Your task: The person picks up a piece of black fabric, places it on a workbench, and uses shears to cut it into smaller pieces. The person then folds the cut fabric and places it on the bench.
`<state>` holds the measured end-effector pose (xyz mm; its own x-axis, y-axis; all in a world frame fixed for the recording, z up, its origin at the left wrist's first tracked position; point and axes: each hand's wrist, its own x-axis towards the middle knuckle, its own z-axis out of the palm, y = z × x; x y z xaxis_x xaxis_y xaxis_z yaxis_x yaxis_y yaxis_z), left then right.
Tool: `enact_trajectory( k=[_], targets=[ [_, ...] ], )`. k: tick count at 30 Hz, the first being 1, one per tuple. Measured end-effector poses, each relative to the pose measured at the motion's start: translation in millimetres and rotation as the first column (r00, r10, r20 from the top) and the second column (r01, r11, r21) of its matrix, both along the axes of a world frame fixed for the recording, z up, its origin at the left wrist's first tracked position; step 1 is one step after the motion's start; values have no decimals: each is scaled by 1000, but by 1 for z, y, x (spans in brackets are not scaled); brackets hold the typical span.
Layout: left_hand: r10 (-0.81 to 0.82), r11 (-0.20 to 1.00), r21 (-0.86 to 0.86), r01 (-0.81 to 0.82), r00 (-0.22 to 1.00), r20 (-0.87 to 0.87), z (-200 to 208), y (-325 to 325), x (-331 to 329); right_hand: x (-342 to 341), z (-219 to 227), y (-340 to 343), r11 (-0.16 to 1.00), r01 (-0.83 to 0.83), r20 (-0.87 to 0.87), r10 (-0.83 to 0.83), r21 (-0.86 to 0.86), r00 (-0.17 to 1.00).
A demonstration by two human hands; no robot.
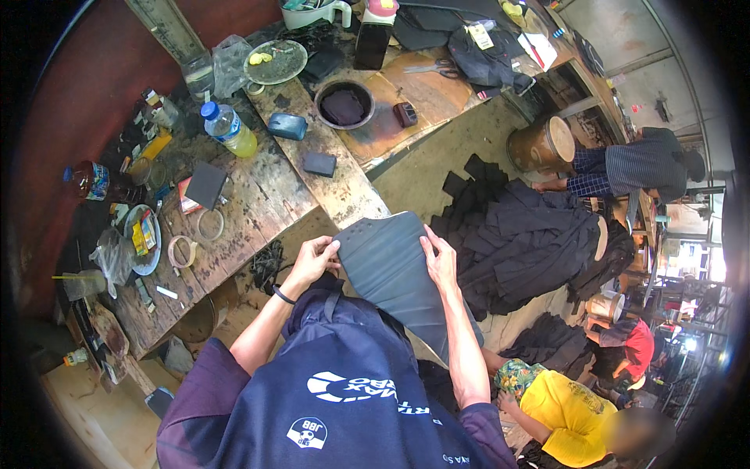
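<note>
A dark grey, leather-like piece [394, 262], wide and smooth with faint creases, is stretched out in front of my body. Along its left edge, my left hand [316, 256] pinches it between thumb and fingers. My right hand [440, 256] grips the upper right edge, its thumb on the near side. A row of small marks shows near the upper left corner. The lower part of the piece lies against my lap and runs partly behind my right forearm. Just past its top edge is the end of a wooden board [355, 203].
On the stained workbench [266, 187] stand a blue-capped bottle [228, 129], a bowl of dark material [344, 105], a dark block [319, 163], tape rolls [183, 252] and scissors [437, 69]. Black pieces [523, 242] are heaped right. Nearby sits a person in yellow [566, 414]; others work farther off.
</note>
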<state>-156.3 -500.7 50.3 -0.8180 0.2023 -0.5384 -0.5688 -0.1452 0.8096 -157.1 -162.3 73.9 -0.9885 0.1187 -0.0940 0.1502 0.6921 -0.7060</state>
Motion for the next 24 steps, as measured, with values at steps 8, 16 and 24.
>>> enact_trajectory(
  k=[8,16,24],
  targets=[
    [74,997,-29,-71,993,90,13,2,-2,-2,4,-7,995,-25,-37,28,93,999],
    [93,993,-77,-89,995,42,-1,6,-1,-7,6,-4,999,-50,0,50,-14,999],
    [21,997,-74,-20,1000,19,-7,0,1,-8,4,-7,999,-36,57,36,-1,998]
  ],
)
